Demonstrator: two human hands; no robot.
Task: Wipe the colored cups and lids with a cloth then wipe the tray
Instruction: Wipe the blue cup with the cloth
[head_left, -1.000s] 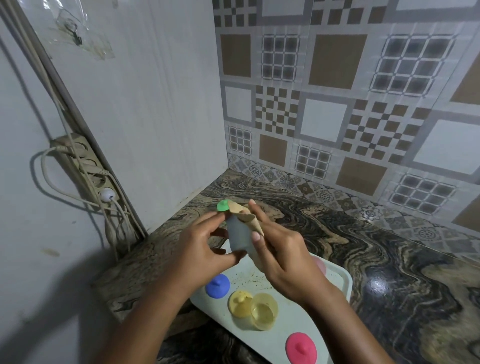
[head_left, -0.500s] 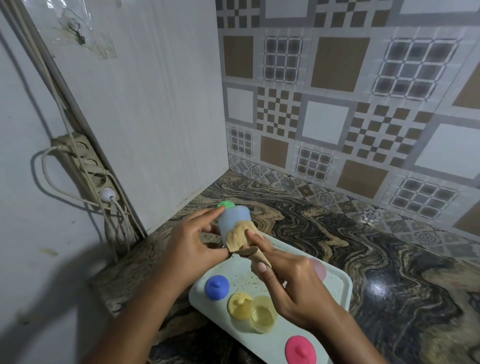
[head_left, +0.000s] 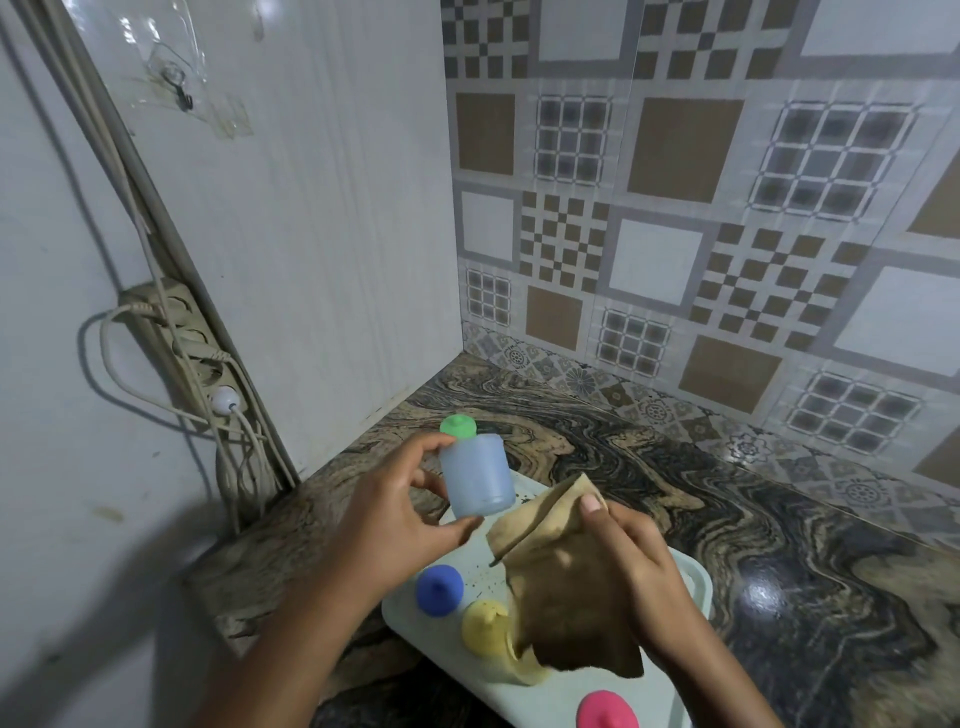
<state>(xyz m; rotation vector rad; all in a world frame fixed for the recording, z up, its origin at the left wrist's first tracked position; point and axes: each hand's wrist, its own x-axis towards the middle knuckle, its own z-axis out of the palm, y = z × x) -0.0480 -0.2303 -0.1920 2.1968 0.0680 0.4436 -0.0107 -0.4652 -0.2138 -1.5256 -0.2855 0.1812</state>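
Swirled brown-and-black marble surface (head_left: 779, 545) runs into a corner where a plain white panel meets a wall of brown, grey and white patterned tiles (head_left: 675, 208). A beige power strip (head_left: 192, 348) with cables hangs on the wall to my left.

My left hand (head_left: 395, 519) holds a pale blue translucent plastic cup (head_left: 475, 480) up above the far end of the tray, slightly tilted, with the thumb under its lower end and the fingers curled to its upper edge. A round green lid with a knob (head_left: 458, 427) shows just behind the cup's top; I cannot tell what it rests on.

My right hand (head_left: 639, 566) grips a folded tan cloth (head_left: 566, 587), thumb pressed on its upper fold and the fingers curled round it. The cloth is just beside the cup, not touching it, and its loose end hangs down over the tray.

On the pale rectangular plastic tray (head_left: 698, 582), which is speckled with dark crumbs, sit a round blue lid (head_left: 440, 590), a round yellow lid (head_left: 485, 626) partly covered by the cloth, and a round pink lid (head_left: 607, 712) at the near edge.
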